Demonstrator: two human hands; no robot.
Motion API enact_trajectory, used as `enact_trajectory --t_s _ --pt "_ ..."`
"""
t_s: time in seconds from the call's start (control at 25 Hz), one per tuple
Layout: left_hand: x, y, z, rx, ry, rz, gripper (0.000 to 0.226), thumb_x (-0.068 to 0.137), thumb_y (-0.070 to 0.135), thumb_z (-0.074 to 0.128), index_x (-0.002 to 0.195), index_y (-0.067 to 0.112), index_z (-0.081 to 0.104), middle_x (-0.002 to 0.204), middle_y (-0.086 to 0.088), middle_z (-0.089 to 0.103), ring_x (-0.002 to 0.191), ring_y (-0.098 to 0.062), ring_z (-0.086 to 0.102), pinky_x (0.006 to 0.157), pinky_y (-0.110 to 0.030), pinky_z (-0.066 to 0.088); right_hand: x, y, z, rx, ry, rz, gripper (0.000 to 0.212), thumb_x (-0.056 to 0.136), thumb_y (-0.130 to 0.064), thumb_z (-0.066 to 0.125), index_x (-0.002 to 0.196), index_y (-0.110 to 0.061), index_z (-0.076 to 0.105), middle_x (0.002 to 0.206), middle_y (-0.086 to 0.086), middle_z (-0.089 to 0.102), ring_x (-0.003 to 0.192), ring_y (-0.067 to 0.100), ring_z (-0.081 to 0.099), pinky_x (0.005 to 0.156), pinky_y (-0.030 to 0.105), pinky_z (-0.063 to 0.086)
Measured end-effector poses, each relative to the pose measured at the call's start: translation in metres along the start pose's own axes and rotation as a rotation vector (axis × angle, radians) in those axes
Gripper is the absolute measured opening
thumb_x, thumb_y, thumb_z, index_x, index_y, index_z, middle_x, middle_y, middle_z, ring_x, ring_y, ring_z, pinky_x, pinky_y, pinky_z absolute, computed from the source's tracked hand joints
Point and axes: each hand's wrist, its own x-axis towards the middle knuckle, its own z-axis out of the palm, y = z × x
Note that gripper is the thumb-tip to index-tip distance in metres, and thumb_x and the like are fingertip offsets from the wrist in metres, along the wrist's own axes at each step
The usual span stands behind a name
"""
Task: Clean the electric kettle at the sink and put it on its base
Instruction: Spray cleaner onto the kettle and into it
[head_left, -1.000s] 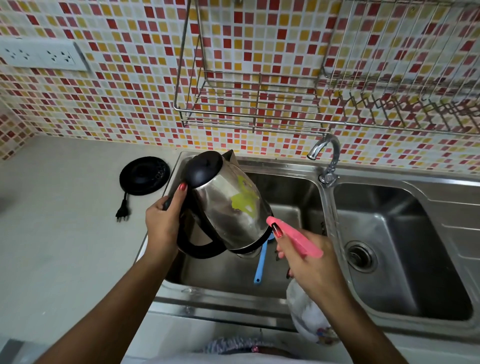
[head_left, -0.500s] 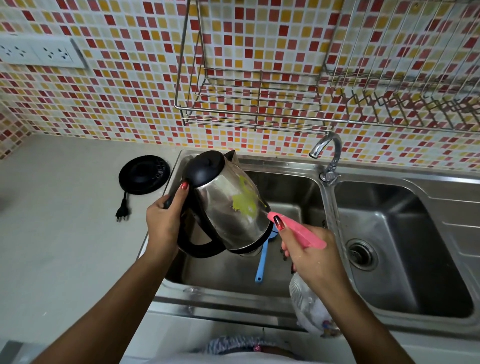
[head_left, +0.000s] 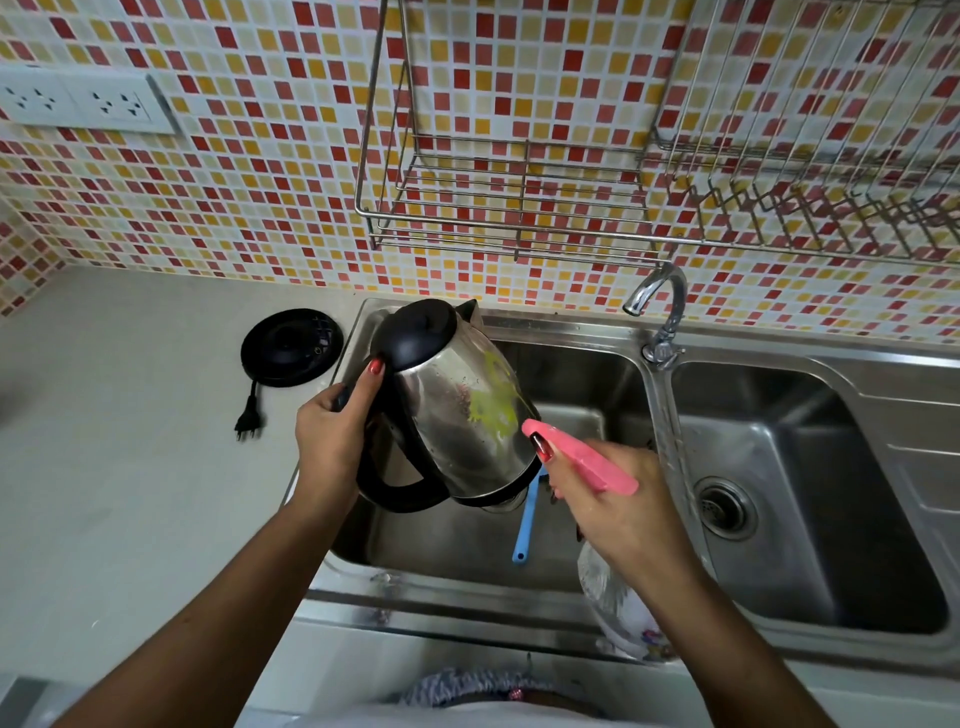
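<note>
A steel electric kettle (head_left: 457, 415) with a black lid and handle hangs tilted over the left sink basin (head_left: 582, 384). A yellow-green smear and fine droplets mark its side. My left hand (head_left: 332, 431) grips its black handle. My right hand (head_left: 618, 509) holds a spray bottle with a pink head (head_left: 587, 460), the nozzle pointed at the smear from close by. The bottle's clear body (head_left: 618, 613) hangs below my wrist. The round black kettle base (head_left: 291, 345) lies on the counter left of the sink, its plug (head_left: 249, 423) loose on the counter.
A blue-handled brush (head_left: 524, 525) lies in the left basin under the kettle. The tap (head_left: 660, 312) stands between the two basins; the right basin (head_left: 810, 467) has a drain. Wire racks (head_left: 509, 208) hang on the tiled wall above. Wall sockets (head_left: 88, 101) sit far left.
Droplets now show on the kettle's side near the smear. The spray bottle has shifted slightly up and right; the kettle stays held in the same tilted pose.
</note>
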Motion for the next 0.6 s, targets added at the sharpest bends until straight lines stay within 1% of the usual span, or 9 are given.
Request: enact_trajectory --t_s 0.16,0.24,0.32,0.36,0.44,0.48,0.52,0.56,0.6 --pt "0.000 0.000 -0.001 0.001 -0.006 -0.002 0.051 0.060 0.065 0.077 0.079 0.017 0.076 0.080 -0.009 0.072 0.078 -0.021 0.067 0.078 -0.038 0.052 -0.001 -0.003 -0.001 0.038 0.007 0.009 0.061 0.074 -0.062 0.051 0.064 -0.004 0.067 0.054 0.014 0.063 0.050 0.032 0.060 0.050 0.048 0.050" --pt "0.000 0.000 -0.001 0.005 -0.022 0.008 0.055 0.061 0.064 0.077 0.080 0.013 0.075 0.078 -0.010 0.069 0.075 -0.020 0.065 0.076 -0.036 0.051 0.006 -0.008 -0.005 0.056 0.027 0.008 0.059 0.076 -0.058 0.054 0.066 -0.002 0.068 0.056 0.016 0.065 0.050 0.032 0.061 0.050 0.047 0.050" --pt "0.000 -0.001 -0.002 0.010 -0.035 0.019 0.062 0.061 0.064 0.077 0.083 0.006 0.074 0.079 -0.012 0.069 0.076 -0.021 0.066 0.077 -0.037 0.052 0.016 -0.013 -0.009 0.045 0.031 0.013 0.054 0.081 -0.054 0.056 0.063 -0.003 0.066 0.055 0.016 0.064 0.047 0.030 0.059 0.048 0.046 0.050" --pt "0.000 0.000 -0.002 0.010 -0.041 0.029 0.068 0.061 0.064 0.078 0.086 0.001 0.073 0.081 -0.013 0.069 0.077 -0.022 0.066 0.078 -0.037 0.052 0.020 -0.014 -0.011 0.043 0.029 0.026 0.054 0.081 -0.054 0.056 0.060 -0.005 0.065 0.053 0.015 0.063 0.044 0.027 0.058 0.046 0.044 0.050" --pt "-0.001 0.000 -0.003 0.004 -0.050 0.047 0.071 0.064 0.061 0.077 0.090 -0.005 0.070 0.079 -0.013 0.068 0.076 -0.021 0.066 0.076 -0.036 0.052 0.026 -0.015 -0.015 0.062 0.028 0.064 0.050 0.081 -0.052 0.056 0.057 -0.010 0.065 0.052 0.011 0.064 0.037 0.014 0.054 0.043 0.036 0.049" --pt "-0.001 0.000 -0.003 0.003 -0.054 0.049 0.067 0.068 0.059 0.077 0.089 -0.004 0.070 0.076 -0.011 0.068 0.074 -0.019 0.066 0.074 -0.033 0.052 0.028 -0.016 -0.017 0.072 0.023 0.074 0.047 0.083 -0.050 0.057 0.056 -0.012 0.065 0.054 0.008 0.065 0.034 0.006 0.052 0.043 0.030 0.048" --pt "-0.001 0.000 -0.003 0.005 -0.057 0.048 0.058 0.072 0.055 0.076 0.085 -0.001 0.071 0.072 -0.006 0.068 0.070 -0.015 0.066 0.071 -0.030 0.052 0.029 -0.016 -0.018 0.078 0.013 0.079 0.045 0.084 -0.047 0.058 0.057 -0.012 0.065 0.055 0.007 0.067 0.034 0.002 0.052 0.043 0.022 0.046" --pt "-0.002 0.001 -0.003 0.008 -0.063 0.047 0.047 0.075 0.051 0.075 0.081 0.004 0.072 0.067 0.000 0.068 0.065 -0.011 0.065 0.067 -0.026 0.051 0.030 -0.016 -0.019 0.082 0.002 0.089 0.044 0.085 -0.045 0.059 0.057 -0.012 0.066 0.055 0.006 0.067 0.033 0.001 0.052 0.042 0.017 0.044" --pt "-0.003 0.002 -0.003 0.009 -0.070 0.052 0.039 0.078 0.048 0.074 0.079 0.010 0.072 0.063 0.004 0.067 0.061 -0.008 0.064 0.063 -0.022 0.049 0.030 -0.015 -0.019 0.086 -0.004 0.105 0.045 0.085 -0.045 0.059 0.057 -0.010 0.066 0.054 0.006 0.066 0.033 0.000 0.051 0.041 0.015 0.042"
